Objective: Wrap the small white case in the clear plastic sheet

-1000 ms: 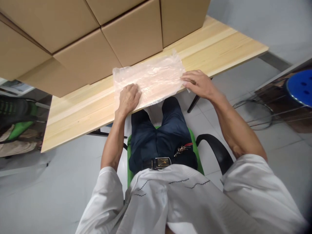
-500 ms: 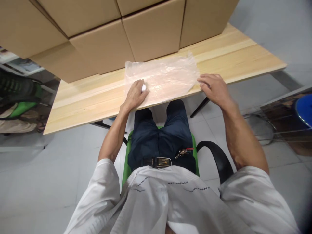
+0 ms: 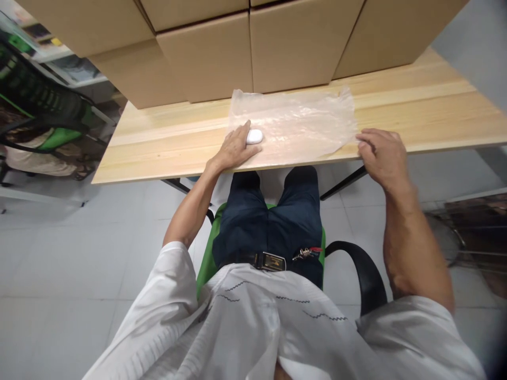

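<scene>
A small white rounded case, like an earbud case (image 3: pixel 254 136), rests on a translucent bubble-wrap sheet (image 3: pixel 301 124) spread over the wooden table. My left hand (image 3: pixel 234 149) lies against the case's left side, thumb stretched below it and fingers extended above; most of the case shows. At the sheet's right edge, the fingers and thumb of my right hand (image 3: pixel 381 153) come together on the lower corner. The exact contact there is small and hard to see.
Large cardboard boxes (image 3: pixel 293 45) stand stacked along the back of the wooden table (image 3: pixel 158 153). Under me is a green chair (image 3: pixel 208 264) with black armrests. Another black and green chair (image 3: pixel 51 116), with part of a person on it, stands beyond the table's left end.
The camera view has shifted, so the table and boxes appear farther right. My left fingers have straightened and spread, exposing more of the case. My right hand stays at the sheet's corner.
</scene>
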Demonstrator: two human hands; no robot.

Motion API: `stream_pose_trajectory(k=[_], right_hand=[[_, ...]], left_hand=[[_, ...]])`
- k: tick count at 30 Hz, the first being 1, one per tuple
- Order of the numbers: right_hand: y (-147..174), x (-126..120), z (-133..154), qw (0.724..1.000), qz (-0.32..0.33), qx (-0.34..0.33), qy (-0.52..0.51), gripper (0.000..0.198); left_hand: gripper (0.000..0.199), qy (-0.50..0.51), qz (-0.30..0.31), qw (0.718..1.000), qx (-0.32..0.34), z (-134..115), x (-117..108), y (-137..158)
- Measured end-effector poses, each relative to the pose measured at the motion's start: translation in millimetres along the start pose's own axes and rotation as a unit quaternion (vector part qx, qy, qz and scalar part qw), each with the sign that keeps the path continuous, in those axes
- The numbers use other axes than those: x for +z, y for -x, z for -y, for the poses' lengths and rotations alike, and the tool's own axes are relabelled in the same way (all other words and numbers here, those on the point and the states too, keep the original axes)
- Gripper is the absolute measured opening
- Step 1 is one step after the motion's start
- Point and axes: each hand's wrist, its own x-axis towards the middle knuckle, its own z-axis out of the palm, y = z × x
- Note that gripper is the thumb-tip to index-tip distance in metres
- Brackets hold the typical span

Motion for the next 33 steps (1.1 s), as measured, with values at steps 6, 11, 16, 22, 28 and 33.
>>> stream_pose_trajectory(k=[6,11,16,22,28,33], right_hand=[[-4,1,5,0.999,-0.012,0.029,0.012,0.045],[2,1,18,0.995,-0.074,0.049,0.040,0.058],[10,-3,60,0.998,-0.008,-0.061,0.029,0.070],[12,24,95,0.991,0.064,-0.115,0.011,0.068],[15,29,81,0.992,0.066,-0.100,-0.031,0.052],[15,26,74,0.993,0.062,-0.082,-0.063,0.041]], left_hand=[[0.113,0.020,-0.007,1.000,-0.007,6,2,5],[0.106,0.002,0.001,1.000,-0.025,5,8,8],[0.097,0.007,-0.010,1.000,-0.028,0,15,8],[0.071,-0.013,-0.033,0.999,-0.010,1,13,4],[0.071,-0.019,-0.013,0.999,0.028,10,-1,0],[0.057,0.020,-0.014,1.000,0.018,12,-8,1]])
